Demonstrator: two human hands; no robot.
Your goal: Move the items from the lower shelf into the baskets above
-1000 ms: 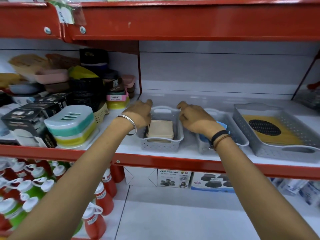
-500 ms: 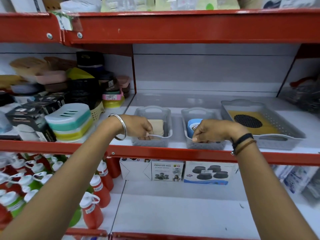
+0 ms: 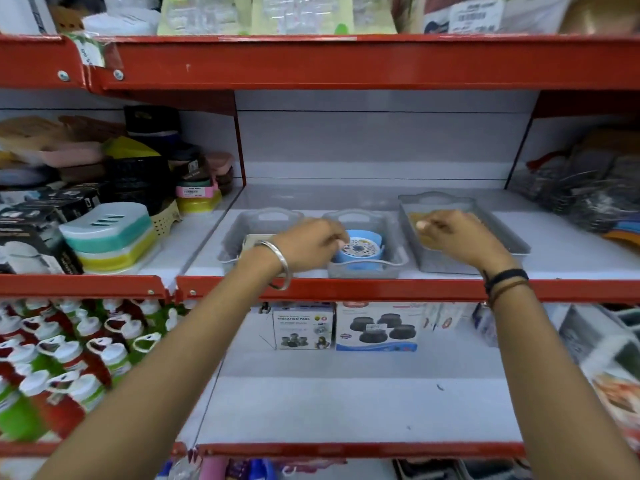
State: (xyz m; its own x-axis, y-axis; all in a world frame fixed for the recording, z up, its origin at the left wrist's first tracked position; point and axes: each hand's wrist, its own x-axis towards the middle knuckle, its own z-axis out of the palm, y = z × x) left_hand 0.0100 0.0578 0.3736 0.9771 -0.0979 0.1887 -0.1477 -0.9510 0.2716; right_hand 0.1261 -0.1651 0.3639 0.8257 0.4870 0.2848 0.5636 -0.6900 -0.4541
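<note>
Three grey baskets stand in a row on the middle shelf. The left basket (image 3: 231, 241) holds a beige box (image 3: 250, 240). The middle basket (image 3: 367, 269) holds a round blue dish (image 3: 363, 249). The wide right tray (image 3: 512, 238) holds a yellow mat (image 3: 414, 218). My left hand (image 3: 311, 244) hovers between the left and middle baskets, fingers curled down at the blue dish's left edge; its grip is hidden. My right hand (image 3: 459, 237) is over the tray, fingers curled above the mat, blurred. On the lower shelf stand a vibration pads box (image 3: 303, 327) and a box picturing black pads (image 3: 377, 328).
Stacked soap dishes (image 3: 107, 237) and black boxes (image 3: 34, 237) fill the shelf to the left. Red and green bottles (image 3: 62, 358) crowd the lower left. Packaged goods (image 3: 588, 199) lie at the right. A red shelf beam (image 3: 346, 60) runs overhead.
Both hands have shifted right: the left from the left basket's front rim to the middle basket, the right from the middle basket's rim to the wide tray. The view has tilted down.
</note>
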